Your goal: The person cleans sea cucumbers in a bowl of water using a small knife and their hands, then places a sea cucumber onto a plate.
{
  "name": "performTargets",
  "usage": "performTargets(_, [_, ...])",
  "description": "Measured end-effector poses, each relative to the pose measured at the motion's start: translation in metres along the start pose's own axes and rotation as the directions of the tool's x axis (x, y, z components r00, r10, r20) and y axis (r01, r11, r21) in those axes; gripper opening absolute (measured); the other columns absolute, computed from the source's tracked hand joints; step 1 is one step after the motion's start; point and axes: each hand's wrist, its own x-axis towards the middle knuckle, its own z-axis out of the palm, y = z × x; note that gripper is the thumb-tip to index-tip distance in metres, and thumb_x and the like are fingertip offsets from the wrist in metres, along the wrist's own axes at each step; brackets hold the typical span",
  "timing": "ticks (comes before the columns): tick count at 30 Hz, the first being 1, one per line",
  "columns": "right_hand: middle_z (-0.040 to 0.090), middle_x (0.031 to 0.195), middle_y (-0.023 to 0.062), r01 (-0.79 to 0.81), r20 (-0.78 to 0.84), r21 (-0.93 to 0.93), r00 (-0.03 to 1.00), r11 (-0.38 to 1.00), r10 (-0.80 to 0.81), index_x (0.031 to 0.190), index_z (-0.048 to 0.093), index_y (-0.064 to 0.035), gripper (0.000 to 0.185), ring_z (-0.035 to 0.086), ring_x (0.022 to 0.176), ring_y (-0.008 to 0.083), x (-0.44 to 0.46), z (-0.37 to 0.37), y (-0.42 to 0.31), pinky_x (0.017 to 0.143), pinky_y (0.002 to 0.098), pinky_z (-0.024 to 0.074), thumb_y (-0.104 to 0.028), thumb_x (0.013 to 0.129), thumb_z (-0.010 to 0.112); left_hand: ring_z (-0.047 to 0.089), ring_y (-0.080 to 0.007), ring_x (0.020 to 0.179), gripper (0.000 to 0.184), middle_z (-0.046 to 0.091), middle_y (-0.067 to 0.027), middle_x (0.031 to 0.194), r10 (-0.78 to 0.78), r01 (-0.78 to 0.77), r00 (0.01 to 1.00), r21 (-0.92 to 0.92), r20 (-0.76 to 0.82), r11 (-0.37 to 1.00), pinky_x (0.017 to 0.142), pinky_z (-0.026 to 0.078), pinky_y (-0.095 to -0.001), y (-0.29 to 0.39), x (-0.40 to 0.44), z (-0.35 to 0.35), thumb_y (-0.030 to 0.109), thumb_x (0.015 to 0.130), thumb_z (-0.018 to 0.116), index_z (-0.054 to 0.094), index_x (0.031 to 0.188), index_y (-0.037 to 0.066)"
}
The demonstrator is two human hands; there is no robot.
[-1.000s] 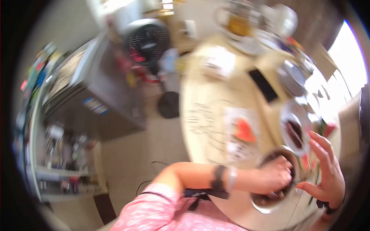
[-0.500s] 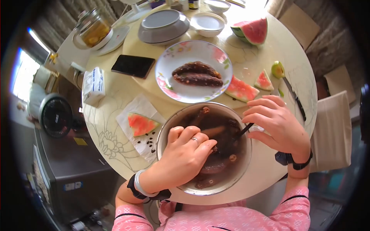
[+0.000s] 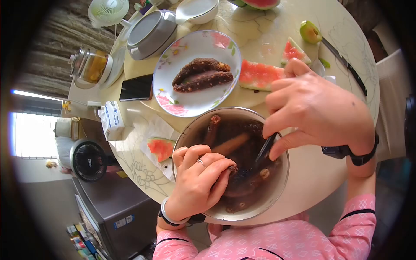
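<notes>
A pale, rimmed bowl (image 3: pixel 284 184) of murky brown water sits at the table's near edge, with several dark, bumpy, sausage-shaped pieces (image 3: pixel 239 187) in it; their kind is unclear. My left hand (image 3: pixel 197 182) is closed over the bowl's left side, pinching the end of one dark piece (image 3: pixel 234 169). My right hand (image 3: pixel 310 110), above the right rim, grips a slim black pointed tool (image 3: pixel 265 147) like tweezers, tip angled down at the water. Beyond the bowl, a flowered plate (image 3: pixel 167 71) carries two similar brown pieces (image 3: pixel 203 76).
Watermelon pieces (image 3: pixel 260 75) lie beyond the bowl and on a tissue at left. A black-handled knife (image 3: pixel 353 73) rests at right by a cut green fruit (image 3: pixel 310 32). A phone (image 3: pixel 135 88), tissue pack (image 3: pixel 113 119), grey bowl (image 3: pixel 151 34) and glass teapot (image 3: pixel 91 65) stand leftward.
The view has turned and shifted, bringing the fan and grey cabinet further in. My right hand has lifted and tipped the black tool more steeply. My left hand still pinches the dark piece.
</notes>
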Motion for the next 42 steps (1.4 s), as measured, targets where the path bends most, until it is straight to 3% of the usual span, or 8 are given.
performTargets(4, [0.062, 0.07, -0.0021, -0.062, 0.167, -0.103, 0.983, 0.993, 0.079, 0.078, 0.075, -0.0173, 0.021, 0.062, 0.079, 0.0198, 0.01, -0.01, -0.001, 0.09, 0.0382, 0.036, -0.037, 0.078, 0.08, 0.058, -0.0242, 0.099, 0.024, 0.069, 0.0002, 0.096, -0.005, 0.005, 1.0, -0.003, 0.014, 1.0, 0.091, 0.033, -0.041, 0.001, 0.001, -0.001, 0.005, 0.079, 0.076, 0.073, 0.102, 0.011])
performTargets(8, [0.063, 0.07, -0.002, -0.04, 0.144, -0.091, 0.988, 0.995, 0.052, 0.079, 0.075, -0.0173, 0.019, 0.062, 0.078, 0.0201, 0.012, -0.002, 0.008, 0.091, 0.0374, 0.0361, -0.036, 0.081, 0.079, 0.059, -0.0239, 0.097, 0.022, 0.07, -0.0002, 0.094, -0.019, 0.019, 1.0, -0.011, 0.021, 1.0, 0.09, 0.034, -0.0401, 0.002, 0.002, -0.001, 0.003, 0.079, 0.076, 0.073, 0.1, 0.011])
performTargets(13, [0.071, 0.077, -0.0008, 0.042, 0.139, 0.271, 0.987, 0.962, -0.082, 0.085, 0.077, -0.0156, 0.018, 0.064, 0.079, 0.0204, 0.021, 0.008, 0.025, 0.094, 0.0386, 0.035, -0.032, 0.092, 0.073, 0.059, -0.0236, 0.097, 0.021, 0.07, -0.0001, 0.094, -0.025, 0.025, 0.999, -0.009, 0.021, 1.0, 0.09, 0.034, -0.0399, 0.002, 0.002, 0.0, 0.003, 0.079, 0.076, 0.073, 0.099, 0.01])
performTargets(19, [0.071, 0.077, 0.001, -0.083, 0.124, 0.191, 0.99, 0.978, 0.059, 0.089, 0.078, -0.0141, 0.021, 0.064, 0.078, 0.0196, 0.021, 0.003, 0.036, 0.091, 0.0368, 0.0334, -0.035, 0.092, 0.074, 0.059, -0.0235, 0.097, 0.021, 0.07, 0.0001, 0.095, -0.022, 0.023, 1.0, 0.012, -0.019, 1.0, 0.091, 0.034, -0.04, 0.003, 0.0, 0.0, 0.003, 0.079, 0.076, 0.073, 0.099, 0.01])
performTargets(24, [0.069, 0.074, 0.0021, -0.037, 0.118, 0.298, 0.993, 0.954, 0.002, 0.086, 0.078, -0.0142, 0.021, 0.064, 0.075, 0.0203, 0.022, 0.006, 0.029, 0.088, 0.0366, 0.0338, -0.035, 0.09, 0.076, 0.059, -0.0238, 0.099, 0.023, 0.07, 0.0, 0.097, -0.01, 0.01, 1.0, 0.038, 0.0, 0.999, 0.091, 0.034, -0.0415, 0.004, 0.0, 0.001, 0.003, 0.079, 0.076, 0.072, 0.101, 0.01])
performTargets(31, [0.067, 0.073, 0.0017, -0.071, 0.054, 0.079, 0.996, 0.994, 0.067, 0.084, 0.075, -0.0134, 0.023, 0.064, 0.077, 0.0214, 0.014, -0.005, 0.03, 0.087, 0.0376, 0.0353, -0.035, 0.091, 0.074, 0.059, -0.0245, 0.1, 0.025, 0.07, -0.0001, 0.097, -0.014, 0.014, 1.0, 0.06, 0.006, 0.998, 0.092, 0.034, -0.0422, 0.004, 0.0, 0.002, 0.004, 0.079, 0.077, 0.072, 0.102, 0.011])
performTargets(33, [0.067, 0.071, 0.0013, 0.106, -0.049, 0.149, 0.994, 0.983, -0.099, 0.084, 0.075, -0.0131, 0.025, 0.063, 0.074, 0.022, 0.019, 0.006, 0.022, 0.087, 0.037, 0.0355, -0.037, 0.091, 0.073, 0.059, -0.0246, 0.1, 0.025, 0.07, -0.0001, 0.098, -0.008, 0.007, 1.0, 0.062, 0.013, 0.998, 0.093, 0.034, -0.0423, 0.005, -0.001, 0.002, 0.004, 0.079, 0.077, 0.072, 0.102, 0.011])
performTargets(42, [0.066, 0.068, 0.0019, -0.154, 0.08, 0.024, 0.985, 0.988, 0.152, 0.078, 0.075, -0.0119, 0.023, 0.06, 0.07, 0.0227, 0.005, -0.014, 0.028, 0.089, 0.0355, 0.0352, -0.034, 0.084, 0.079, 0.059, -0.0247, 0.1, 0.023, 0.07, -0.0006, 0.098, -0.013, 0.012, 1.0, 0.091, 0.015, 0.996, 0.093, 0.033, -0.0413, 0.006, 0.0, 0.003, 0.004, 0.081, 0.076, 0.072, 0.102, 0.011])
